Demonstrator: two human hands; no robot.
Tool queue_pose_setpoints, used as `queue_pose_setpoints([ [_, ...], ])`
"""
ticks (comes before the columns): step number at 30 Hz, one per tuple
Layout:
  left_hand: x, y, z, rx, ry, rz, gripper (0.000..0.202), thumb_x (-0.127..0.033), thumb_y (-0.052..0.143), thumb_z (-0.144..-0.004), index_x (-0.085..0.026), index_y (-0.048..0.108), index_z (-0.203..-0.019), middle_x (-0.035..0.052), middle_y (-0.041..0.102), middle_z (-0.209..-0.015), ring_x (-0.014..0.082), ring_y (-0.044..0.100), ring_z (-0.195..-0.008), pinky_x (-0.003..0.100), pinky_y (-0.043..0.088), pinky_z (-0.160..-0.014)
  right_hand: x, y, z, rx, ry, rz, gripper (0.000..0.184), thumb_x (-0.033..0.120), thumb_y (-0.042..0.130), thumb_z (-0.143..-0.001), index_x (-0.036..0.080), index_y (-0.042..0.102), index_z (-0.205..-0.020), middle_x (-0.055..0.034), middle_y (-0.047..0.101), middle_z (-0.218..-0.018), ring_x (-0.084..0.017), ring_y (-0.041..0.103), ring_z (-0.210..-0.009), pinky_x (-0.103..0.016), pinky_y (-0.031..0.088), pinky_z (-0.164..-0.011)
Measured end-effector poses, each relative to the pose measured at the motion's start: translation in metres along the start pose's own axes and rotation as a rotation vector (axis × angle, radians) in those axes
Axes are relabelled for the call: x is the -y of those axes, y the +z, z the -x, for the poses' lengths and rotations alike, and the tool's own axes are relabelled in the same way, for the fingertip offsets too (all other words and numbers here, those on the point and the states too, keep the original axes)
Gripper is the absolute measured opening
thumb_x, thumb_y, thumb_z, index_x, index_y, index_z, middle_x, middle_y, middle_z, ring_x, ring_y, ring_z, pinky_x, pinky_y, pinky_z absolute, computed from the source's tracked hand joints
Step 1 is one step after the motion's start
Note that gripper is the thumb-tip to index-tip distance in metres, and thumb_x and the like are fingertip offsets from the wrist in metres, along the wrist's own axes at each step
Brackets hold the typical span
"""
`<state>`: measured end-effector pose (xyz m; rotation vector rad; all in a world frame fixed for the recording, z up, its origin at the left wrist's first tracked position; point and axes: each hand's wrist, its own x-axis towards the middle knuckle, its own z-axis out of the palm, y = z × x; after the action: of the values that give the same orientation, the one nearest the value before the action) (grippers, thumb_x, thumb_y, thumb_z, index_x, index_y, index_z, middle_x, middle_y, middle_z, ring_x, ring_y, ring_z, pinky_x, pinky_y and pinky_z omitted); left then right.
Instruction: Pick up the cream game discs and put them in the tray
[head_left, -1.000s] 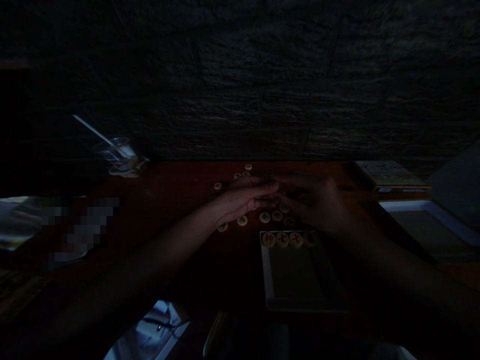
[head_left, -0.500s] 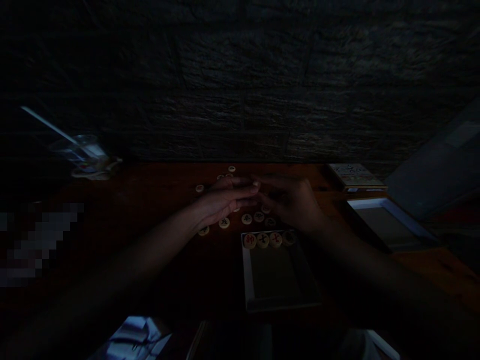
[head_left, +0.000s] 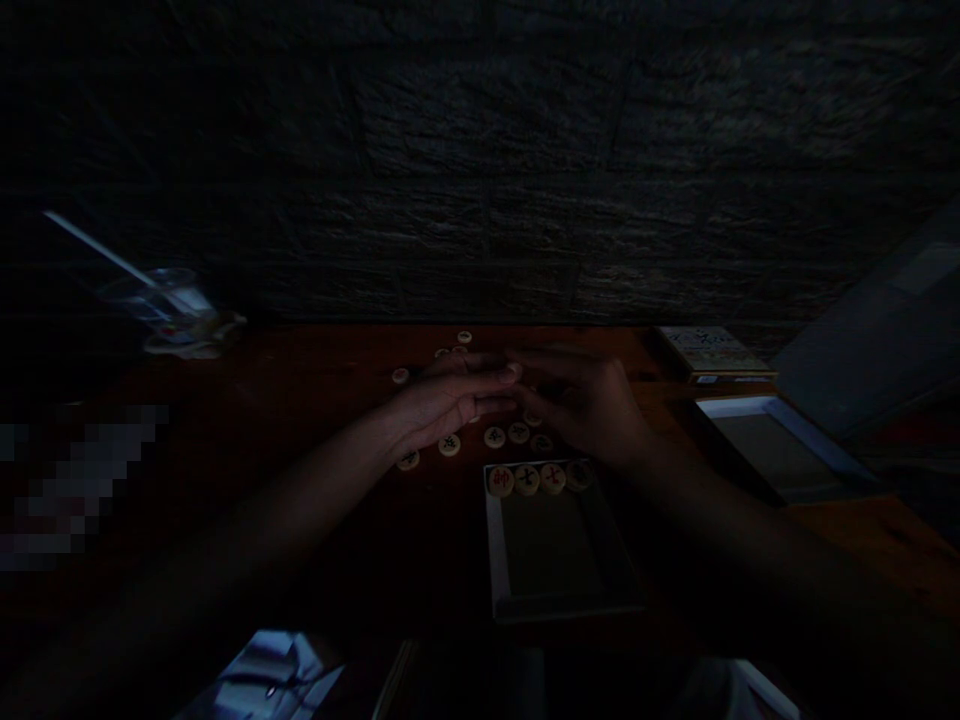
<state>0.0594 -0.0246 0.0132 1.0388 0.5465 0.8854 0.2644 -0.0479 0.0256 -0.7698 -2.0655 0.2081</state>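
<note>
My left hand (head_left: 450, 402) lies across the middle of the table, its fingers stretched to the right. The fingertips meet or nearly meet those of my right hand (head_left: 592, 395), whose index finger and thumb are apart. I make out nothing held in either hand; the meeting point is dark. Beneath and around them lie round Chinese chess pieces, among them a black-marked piece (head_left: 449, 445) and another piece (head_left: 494, 437). Closer to me, a shallow box tray (head_left: 496, 560) holds a row of several pieces along its far edge, starting with a red-marked piece (head_left: 501, 481) at the left.
A second shallow tray (head_left: 739, 406) lies to the right, with a printed box (head_left: 712, 350) behind it. At the far left stands a clear cup (head_left: 169, 300) with a straw. A rough stone wall (head_left: 480, 220) rises behind the wooden table. The light is very dim.
Almost nothing differs. My hands keep the same pose over the pieces, and the row in the tray is the same.
</note>
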Motion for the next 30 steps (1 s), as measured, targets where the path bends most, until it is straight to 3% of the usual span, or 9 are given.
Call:
queue_pose_setpoints([
  [5,0.0009,0.0007,-0.0015,0.007,0.001,-0.023,0.02,-0.022,0.083,-0.084,-0.015,0.08,-0.103,0.0089,0.079,-0.105,0.0177,0.074,-0.097,0.034,0.057,-0.095,-0.0026,0.0003,-0.0002,-0.004,-0.036,0.046,0.037,0.015,0.071,-0.09,0.024,0.075,-0.125,-0.0063,0.079,-0.106,-0.018,0.074,-0.083,-0.029,0.059,-0.074],
  [10,0.0001,0.0023,-0.0017,-0.057,0.025,-0.099,0.024,-0.024,0.086,-0.082,-0.016,0.08,-0.103,0.0092,0.078,-0.111,0.0181,0.073,-0.101,0.033,0.056,-0.095,-0.0025,0.0013,-0.0006,-0.012,-0.039,0.047,0.035,0.013,0.07,-0.09,0.022,0.076,-0.123,-0.0068,0.079,-0.103,-0.019,0.074,-0.084,-0.029,0.059,-0.074],
  [17,-0.0006,0.0015,-0.0009,-0.028,0.032,-0.012,0.018,-0.027,0.085,-0.083,-0.015,0.081,-0.095,0.0065,0.078,-0.097,0.0177,0.075,-0.092,0.032,0.058,-0.09,0.0051,0.0002,0.0011,-0.006,0.086,0.033,0.034,0.016,0.071,-0.091,0.024,0.076,-0.124,-0.0053,0.081,-0.109,-0.018,0.076,-0.08,-0.029,0.06,-0.074],
  [22,-0.0006,0.0015,-0.0007,-0.037,0.034,-0.033,0.016,-0.022,0.084,-0.084,-0.015,0.081,-0.098,0.0079,0.079,-0.103,0.0154,0.074,-0.093,0.029,0.057,-0.092,0.0044,0.0007,0.0009,-0.003,0.138,-0.03,0.034,0.027,0.076,-0.09,0.024,0.076,-0.124,-0.007,0.08,-0.112,-0.021,0.076,-0.085,-0.032,0.061,-0.074],
  [26,-0.0012,0.0027,-0.0007,-0.043,0.035,-0.029,0.021,-0.019,0.084,-0.082,-0.012,0.08,-0.102,0.01,0.079,-0.105,0.0162,0.074,-0.095,0.03,0.056,-0.094,0.0011,0.0004,-0.0002,-0.014,0.096,-0.007,0.029,0.029,0.075,-0.09,0.022,0.077,-0.119,-0.0091,0.079,-0.113,-0.021,0.076,-0.088,-0.033,0.061,-0.075],
  [30,-0.0012,0.0036,-0.0008,-0.069,-0.011,0.025,0.017,-0.022,0.084,-0.082,-0.012,0.079,-0.095,0.0104,0.08,-0.096,0.0182,0.076,-0.088,0.033,0.059,-0.089,0.0008,0.0004,-0.0009,-0.029,0.04,-0.012,0.027,0.025,0.074,-0.091,0.02,0.077,-0.118,-0.0089,0.078,-0.108,-0.021,0.075,-0.087,-0.032,0.061,-0.076],
])
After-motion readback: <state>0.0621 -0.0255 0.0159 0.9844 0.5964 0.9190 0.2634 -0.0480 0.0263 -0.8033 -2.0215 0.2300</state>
